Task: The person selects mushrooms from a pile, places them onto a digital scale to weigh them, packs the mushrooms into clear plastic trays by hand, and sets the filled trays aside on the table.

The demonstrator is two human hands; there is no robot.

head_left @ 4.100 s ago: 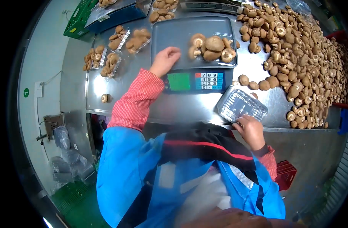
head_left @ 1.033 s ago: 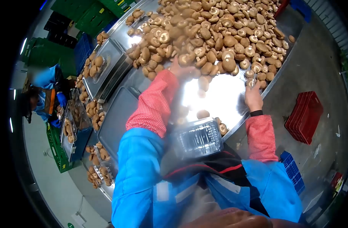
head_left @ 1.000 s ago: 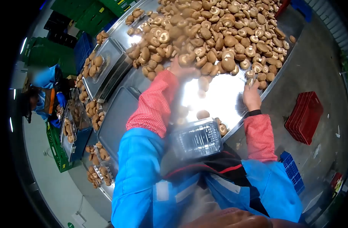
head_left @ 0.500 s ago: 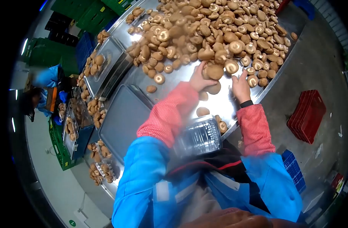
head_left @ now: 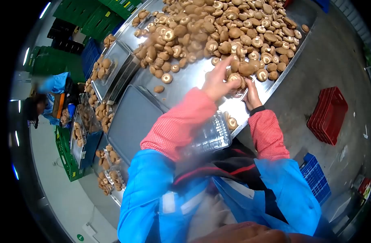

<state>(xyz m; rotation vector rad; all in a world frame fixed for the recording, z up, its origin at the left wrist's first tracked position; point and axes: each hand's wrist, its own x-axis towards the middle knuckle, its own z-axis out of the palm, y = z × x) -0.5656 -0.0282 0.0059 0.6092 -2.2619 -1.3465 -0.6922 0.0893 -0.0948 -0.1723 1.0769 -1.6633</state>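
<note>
My left hand point(head_left: 219, 83) is closed on a brown mushroom point(head_left: 235, 79) over a clear plastic tray. The right hand point(head_left: 252, 95) grips the edge of this clear tray point(head_left: 239, 95), which has mushrooms in it and is partly hidden by my fingers. Just beyond both hands spreads a large heap of mushrooms point(head_left: 234, 33) on the metal table point(head_left: 193, 75). Nearer my body lies a stack of clear trays point(head_left: 213, 131), partly covered by my left sleeve. A few loose mushrooms point(head_left: 232, 123) are beside that stack.
A grey weighing tray point(head_left: 133, 121) is left of my left arm, with another scale point(head_left: 112, 73) beyond it. Packed mushrooms point(head_left: 108, 182) sit at the lower left. Another person point(head_left: 52, 101) is at far left. Red crates point(head_left: 328, 115) and a blue crate point(head_left: 316, 178) stand at right.
Since a second ago, my left hand has moved from the heap towards the right hand, with a mushroom now in it. My right hand and its tray have come slightly nearer my body.
</note>
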